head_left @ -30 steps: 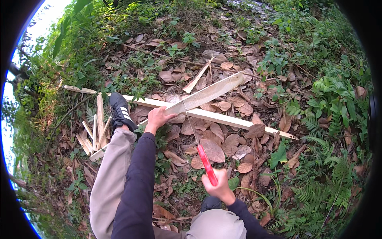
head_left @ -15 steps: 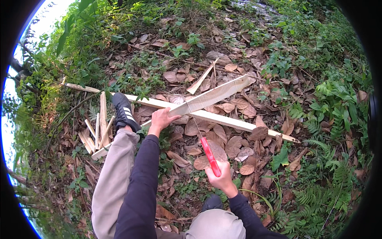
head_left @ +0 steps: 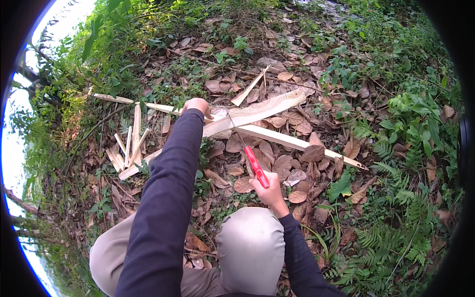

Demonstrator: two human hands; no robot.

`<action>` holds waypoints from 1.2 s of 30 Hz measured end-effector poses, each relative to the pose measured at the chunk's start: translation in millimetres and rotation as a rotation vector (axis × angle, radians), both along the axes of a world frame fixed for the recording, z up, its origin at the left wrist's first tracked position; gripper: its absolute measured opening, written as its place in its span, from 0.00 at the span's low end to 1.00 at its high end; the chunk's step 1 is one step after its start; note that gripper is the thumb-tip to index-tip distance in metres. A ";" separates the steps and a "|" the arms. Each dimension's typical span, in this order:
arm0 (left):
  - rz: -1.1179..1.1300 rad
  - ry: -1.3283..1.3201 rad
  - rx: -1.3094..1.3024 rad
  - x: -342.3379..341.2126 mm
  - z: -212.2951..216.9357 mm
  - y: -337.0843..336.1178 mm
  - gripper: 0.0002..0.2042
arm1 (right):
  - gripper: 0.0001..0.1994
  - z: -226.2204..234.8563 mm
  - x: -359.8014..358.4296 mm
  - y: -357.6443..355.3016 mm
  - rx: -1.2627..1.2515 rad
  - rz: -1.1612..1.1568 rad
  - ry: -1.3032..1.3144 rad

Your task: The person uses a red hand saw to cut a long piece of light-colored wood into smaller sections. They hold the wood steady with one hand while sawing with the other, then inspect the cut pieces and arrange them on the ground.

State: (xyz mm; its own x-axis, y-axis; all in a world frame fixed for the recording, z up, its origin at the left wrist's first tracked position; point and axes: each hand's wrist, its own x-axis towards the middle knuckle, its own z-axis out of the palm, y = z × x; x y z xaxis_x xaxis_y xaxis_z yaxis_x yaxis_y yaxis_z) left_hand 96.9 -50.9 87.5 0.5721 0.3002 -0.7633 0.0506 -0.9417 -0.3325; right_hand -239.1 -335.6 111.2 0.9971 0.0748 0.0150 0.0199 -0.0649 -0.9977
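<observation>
The left hand (head_left: 197, 106) clamps the long bamboo strip (head_left: 277, 138), its fingers mostly hidden. The right hand (head_left: 269, 190) grips a red-handled saw (head_left: 256, 166), whose thin blade is barely discernible.

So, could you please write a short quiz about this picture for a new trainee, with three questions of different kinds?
1. True or false: the right hand grips a saw with a red handle.
2. Multiple choice: what does the left hand press on? A) the long pale wooden strip B) a fern C) a stone
3. Fill in: the pile of short split wood pieces lies to the person's ____ side, on the dry leaves.

Key: 1 true; 2 A; 3 left.
</observation>
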 end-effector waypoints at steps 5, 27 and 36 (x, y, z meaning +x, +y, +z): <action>-0.361 0.018 -0.015 -25.5 6.2 -25.5 0.49 | 0.14 42.6 22.5 4.0 -0.131 -0.024 0.042; -0.468 -0.978 -0.844 -127.2 -67.4 29.1 0.28 | 0.15 243.7 203.9 25.4 -0.139 0.272 0.632; -0.501 -0.864 -0.769 -160.1 -83.3 34.0 0.21 | 0.11 255.3 121.4 -27.3 0.274 0.046 0.212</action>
State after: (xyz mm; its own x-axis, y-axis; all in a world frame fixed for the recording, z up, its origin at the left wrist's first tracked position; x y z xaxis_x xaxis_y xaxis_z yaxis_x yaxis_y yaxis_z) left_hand -63.2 -16.9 4.2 0.8932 -0.4482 0.0353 -0.4401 -0.8557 0.2723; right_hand -117.8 -362.9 366.6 0.9759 0.1413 -0.1661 -0.1927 0.2018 -0.9603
